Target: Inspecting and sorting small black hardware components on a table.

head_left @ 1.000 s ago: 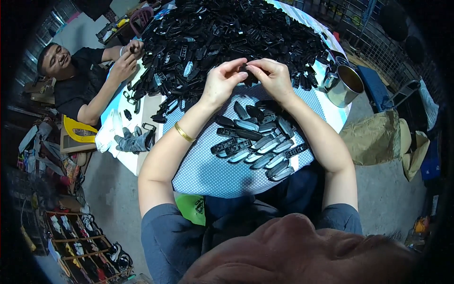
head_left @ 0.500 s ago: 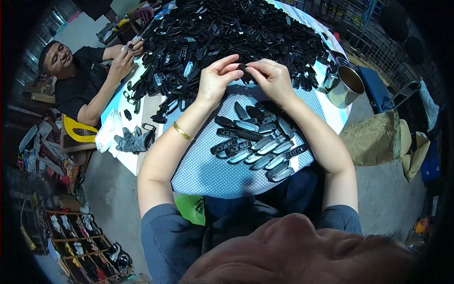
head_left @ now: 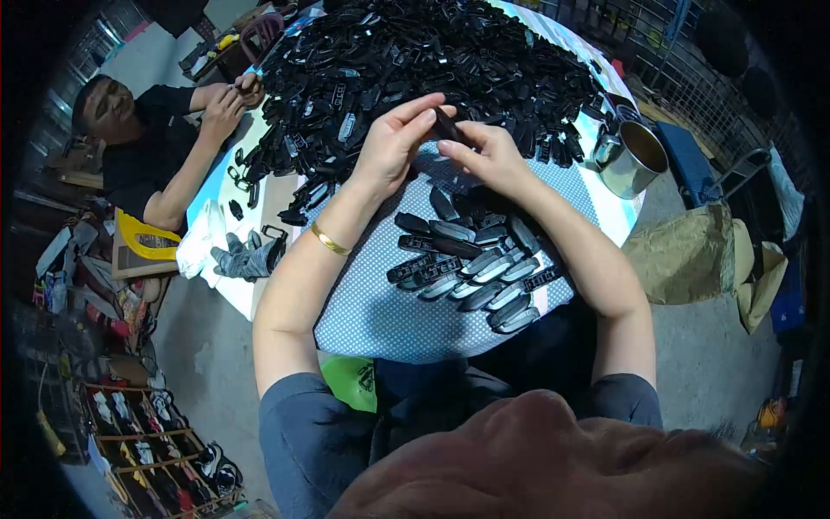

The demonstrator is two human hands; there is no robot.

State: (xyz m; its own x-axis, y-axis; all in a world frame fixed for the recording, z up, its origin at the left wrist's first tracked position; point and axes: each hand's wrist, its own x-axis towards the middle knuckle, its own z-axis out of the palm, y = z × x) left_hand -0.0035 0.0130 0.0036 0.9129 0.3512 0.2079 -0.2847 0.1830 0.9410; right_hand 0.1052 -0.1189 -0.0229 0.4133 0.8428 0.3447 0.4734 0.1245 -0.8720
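A small black plastic piece (head_left: 445,126) is held up between my two hands, above the near edge of a large heap. My left hand (head_left: 393,143) pinches it from the left, and my right hand (head_left: 491,157) has thumb and fingers closed on its right side. Fingers partly cover the piece, so its full shape is hidden. Below my hands, several long oval black plastic parts (head_left: 487,267) lie in a loose group on a dotted cloth (head_left: 363,298). Some show smooth grey faces, others open frames with slots.
Beyond my hands rises a heap of similar black parts (head_left: 415,52). A metal mug (head_left: 635,160) stands at the table's right edge. Grey gloves (head_left: 245,257) lie on the left. A co-worker (head_left: 147,130) sits at far left, handling a small piece.
The black piece has turned more upright and shows more between my fingers. My right hand has shifted slightly down. The co-worker's hands have moved a little.
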